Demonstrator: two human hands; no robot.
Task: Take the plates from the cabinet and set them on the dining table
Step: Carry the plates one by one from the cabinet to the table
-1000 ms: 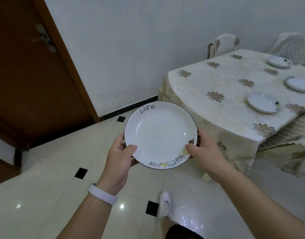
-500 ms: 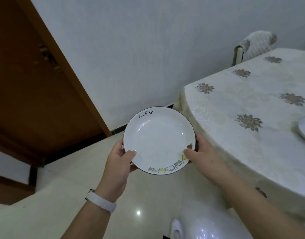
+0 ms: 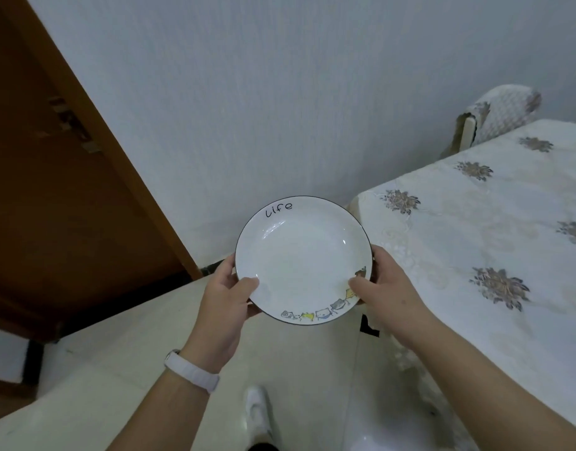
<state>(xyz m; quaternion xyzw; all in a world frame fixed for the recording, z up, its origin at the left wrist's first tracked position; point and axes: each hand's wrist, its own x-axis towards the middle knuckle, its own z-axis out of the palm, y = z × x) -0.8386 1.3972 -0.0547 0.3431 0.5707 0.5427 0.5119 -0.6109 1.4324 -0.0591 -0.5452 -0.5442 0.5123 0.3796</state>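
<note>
While thumbs press its rim, left hand (image 3: pixel 222 299) and right hand (image 3: pixel 388 292) hold plate (image 3: pixel 301 258) level

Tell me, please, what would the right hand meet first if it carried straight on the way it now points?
Probably the white wall. The right hand, gripping the plate, points forward and slightly left, just past the corner of the dining table on its right. Depth is unclear, so it might clip the corner.

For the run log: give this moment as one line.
plate held level | left hand and right hand on rim | beside table, not set down
</note>
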